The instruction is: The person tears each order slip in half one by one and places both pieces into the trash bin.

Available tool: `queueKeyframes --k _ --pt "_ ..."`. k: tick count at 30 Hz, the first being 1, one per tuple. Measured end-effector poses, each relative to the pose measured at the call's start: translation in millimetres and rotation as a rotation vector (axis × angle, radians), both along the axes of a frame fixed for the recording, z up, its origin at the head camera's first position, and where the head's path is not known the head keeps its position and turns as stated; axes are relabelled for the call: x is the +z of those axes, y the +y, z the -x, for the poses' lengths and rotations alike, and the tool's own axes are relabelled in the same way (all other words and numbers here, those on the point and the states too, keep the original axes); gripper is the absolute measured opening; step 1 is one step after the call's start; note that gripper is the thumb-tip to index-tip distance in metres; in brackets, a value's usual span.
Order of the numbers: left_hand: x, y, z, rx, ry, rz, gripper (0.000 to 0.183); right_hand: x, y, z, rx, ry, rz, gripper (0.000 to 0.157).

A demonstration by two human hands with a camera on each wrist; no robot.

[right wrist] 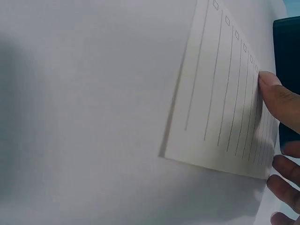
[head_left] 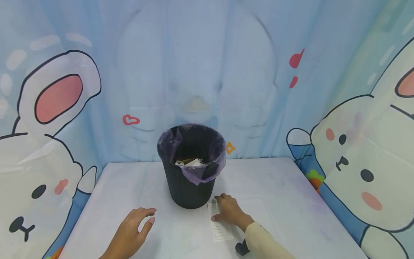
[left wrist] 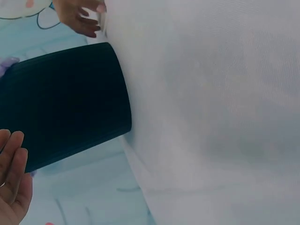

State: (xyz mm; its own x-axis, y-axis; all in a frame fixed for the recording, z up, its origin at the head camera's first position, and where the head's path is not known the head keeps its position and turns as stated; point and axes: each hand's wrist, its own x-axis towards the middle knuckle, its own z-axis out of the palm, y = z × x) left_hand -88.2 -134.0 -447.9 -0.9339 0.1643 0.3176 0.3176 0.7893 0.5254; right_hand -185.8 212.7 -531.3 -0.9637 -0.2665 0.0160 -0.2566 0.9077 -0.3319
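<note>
A white lined notepad (head_left: 221, 230) with small checkboxes lies on the table, just right of the bin's base. My right hand (head_left: 230, 210) is over its far part, thumb (right wrist: 281, 101) on one long edge and fingertips at the other side, gripping it. In the right wrist view the notepad (right wrist: 211, 112) shows its ruled lines and its thin side edge. My left hand (head_left: 132, 228) hovers left of the bin, fingers loosely bent and thumb apart, holding nothing. In the left wrist view that hand (left wrist: 14, 173) appears in front of the bin's dark side.
A black bin (head_left: 189, 187) with a thin purple liner (head_left: 215, 169) stands at the table's back middle; paper scraps (head_left: 192, 162) lie inside. Behind the white table (head_left: 129, 183) hangs a blue cartoon-rabbit curtain (head_left: 197, 72). A small dark object (head_left: 241, 248) shows beside the right sleeve.
</note>
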Motion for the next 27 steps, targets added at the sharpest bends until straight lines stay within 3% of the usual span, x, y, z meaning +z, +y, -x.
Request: queueKeyframes --k 4,8,15,21,27 --pt "-0.4 3 -0.4 0.002 -0.033 0.005 0.018 -0.3 3 1.6 0.015 0.027 -0.017 0.068" --pt "-0.9 5 0.6 -0.008 -0.046 0.0 0.015 2.5 4 2.3 -0.02 0.027 -0.01 0.057" --pt "-6.4 6 1.0 -0.05 -0.041 0.0 0.011 5.6 10 1.5 -0.088 -0.096 0.126 0.023" --pt "-12.9 6 0.4 -0.122 -0.036 -0.003 0.007 7.4 17 -3.5 -0.025 -0.173 0.206 0.016" --pt "-18.4 9 0.8 -0.227 0.024 -0.007 0.008 15.7 16 -12.2 0.067 -0.168 0.274 0.013"
